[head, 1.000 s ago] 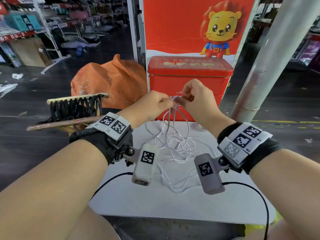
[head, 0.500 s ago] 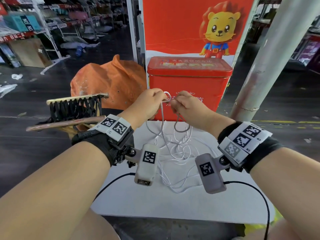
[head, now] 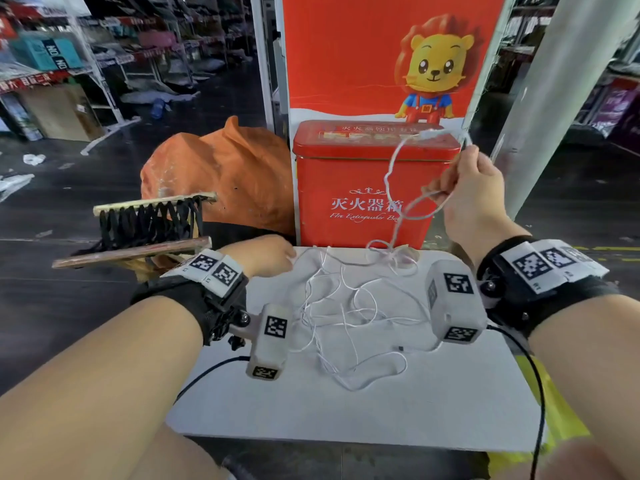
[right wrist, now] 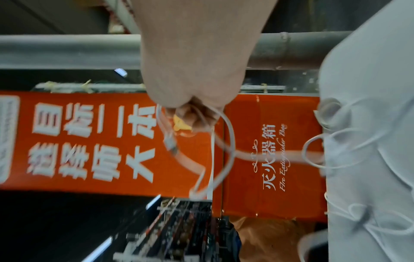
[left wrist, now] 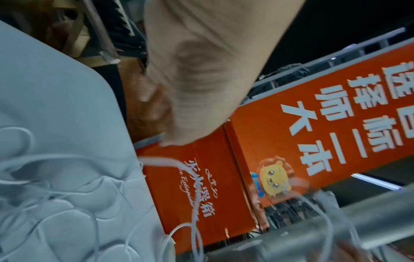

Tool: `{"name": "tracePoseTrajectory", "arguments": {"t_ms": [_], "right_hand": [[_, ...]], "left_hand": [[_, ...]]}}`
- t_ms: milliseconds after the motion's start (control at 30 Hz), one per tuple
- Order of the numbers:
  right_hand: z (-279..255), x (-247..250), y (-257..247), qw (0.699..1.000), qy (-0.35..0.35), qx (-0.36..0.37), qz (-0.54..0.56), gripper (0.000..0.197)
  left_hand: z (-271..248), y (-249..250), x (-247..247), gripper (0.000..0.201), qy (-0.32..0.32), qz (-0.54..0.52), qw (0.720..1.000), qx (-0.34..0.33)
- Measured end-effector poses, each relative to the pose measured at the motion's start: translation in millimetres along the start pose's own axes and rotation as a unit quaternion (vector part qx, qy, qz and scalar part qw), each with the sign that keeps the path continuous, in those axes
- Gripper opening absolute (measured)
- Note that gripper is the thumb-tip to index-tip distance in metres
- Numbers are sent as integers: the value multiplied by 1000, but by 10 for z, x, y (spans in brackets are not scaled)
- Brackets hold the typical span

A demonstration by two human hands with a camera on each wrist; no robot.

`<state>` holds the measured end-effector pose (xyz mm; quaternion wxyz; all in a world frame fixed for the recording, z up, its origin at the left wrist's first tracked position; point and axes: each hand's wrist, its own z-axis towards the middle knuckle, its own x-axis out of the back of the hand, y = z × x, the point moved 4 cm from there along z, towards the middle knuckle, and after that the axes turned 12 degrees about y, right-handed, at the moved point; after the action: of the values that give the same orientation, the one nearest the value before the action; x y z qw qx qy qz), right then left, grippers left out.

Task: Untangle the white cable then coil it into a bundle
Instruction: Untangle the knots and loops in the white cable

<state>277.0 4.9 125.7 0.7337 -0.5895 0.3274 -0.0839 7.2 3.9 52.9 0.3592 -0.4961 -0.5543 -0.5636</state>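
Step in hand looks like untangling, freeing one end. Right hand [head: 467, 192] is up in front of the red box [head: 363, 188], fingers curled round the white cable [head: 349, 317], w/ a loop and the plug end [head: 431, 133] arcing above it. From there one strand drops down the box front to the white table [head: 381, 417]. Rest of the cable lies in a loose mess on the table just in front of the box, strands crossing many times, small knot-like clump near the box foot.

Left hand [head: 266, 256] sits low at the table's far edge, left of the box, by the pile; fingers hidden from head cam, wrist view blurred, so can't tell if it's got hold of anything.

Next move prob needs the left to pin or pinch the pile while the right draws the end clear w/o tightening crossings. Coiling not begun.
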Motion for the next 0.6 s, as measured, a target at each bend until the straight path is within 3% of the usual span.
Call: {"name": "tracePoseTrajectory", "arguments": {"t_ms": [67, 133, 167, 233, 300, 433, 533, 600], "right_hand": [[-78, -131, -22, 993, -90, 24, -72, 35], [-231, -272, -1, 958, -196, 70, -196, 33], [-325, -336, 17, 933, -242, 95, -251, 33], [-493, -451, 62, 892, -306, 120, -311, 34], [-592, -531, 84, 877, -335, 126, -320, 35], [-632, -558, 125, 862, -355, 126, -339, 35], [-657, -556, 216, 841, -374, 134, -369, 35], [-665, -562, 265, 849, -372, 119, -357, 33]], "left_hand": [[-18, 154, 216, 36, 150, -112, 982, -31], [-90, 322, 469, 43, 271, -302, 911, -70], [-119, 397, 551, 46, 279, -367, 883, -88], [-164, 540, 591, 52, 219, -424, 871, -117], [-174, 609, 540, 59, 153, -428, 881, -128], [-169, 617, 555, 42, 142, -509, 844, -90], [-171, 617, 561, 39, 108, -506, 853, -67], [-182, 621, 501, 40, 46, -488, 871, -47]]}}
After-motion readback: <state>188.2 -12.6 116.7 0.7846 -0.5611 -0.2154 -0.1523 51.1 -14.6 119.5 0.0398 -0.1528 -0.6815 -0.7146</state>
